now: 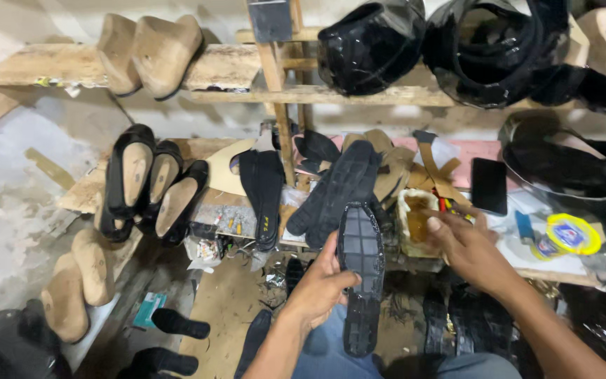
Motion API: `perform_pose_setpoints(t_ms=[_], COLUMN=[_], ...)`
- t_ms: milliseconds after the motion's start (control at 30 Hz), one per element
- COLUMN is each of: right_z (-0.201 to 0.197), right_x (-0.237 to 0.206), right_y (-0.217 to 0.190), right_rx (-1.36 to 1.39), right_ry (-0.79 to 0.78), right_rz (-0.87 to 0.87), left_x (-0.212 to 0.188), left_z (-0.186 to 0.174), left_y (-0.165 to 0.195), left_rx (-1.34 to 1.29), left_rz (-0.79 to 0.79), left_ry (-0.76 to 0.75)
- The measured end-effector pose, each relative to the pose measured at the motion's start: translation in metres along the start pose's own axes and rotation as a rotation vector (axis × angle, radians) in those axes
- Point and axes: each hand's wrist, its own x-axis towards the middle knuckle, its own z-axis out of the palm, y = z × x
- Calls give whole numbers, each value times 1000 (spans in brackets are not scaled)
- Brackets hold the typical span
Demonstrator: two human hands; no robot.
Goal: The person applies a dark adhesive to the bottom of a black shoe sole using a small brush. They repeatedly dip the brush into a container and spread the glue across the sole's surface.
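Left hand (317, 284), fingers clenched round black sole (361, 270) (upright); right hand (468, 249) loosely open at glue pot (415, 219).

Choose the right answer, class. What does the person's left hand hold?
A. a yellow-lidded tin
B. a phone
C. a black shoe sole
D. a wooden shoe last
C: the left hand grips a black sole with a gridded tread, held upright over the lap, while the right hand reaches toward a glue pot on the bench.
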Motion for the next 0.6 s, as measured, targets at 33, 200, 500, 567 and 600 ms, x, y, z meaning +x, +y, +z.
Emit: perform_pose_setpoints(t_ms=[33,200,500,567,600], right_z=[-3,-14,-28,-29,-30], right_x=[-5,-24,-11,-11,-11], right_y=[-8,-58,-85,-85,-84], right_rx=[153,-42,-501,-426,-461], right_ry=[-38,-80,-99,-86,-279], right_rz=[9,-198,-186,-346,-298], left_x=[2,-1,-14,-17,-18], left_z=[2,18,24,23,23], left_y=[-1,1,16,19,21], left_rx=[-9,-53,-49,-112,-135], left_rz=[21,32,15,-5,-41], left_ry=[-36,-204,-306,-290,-258])
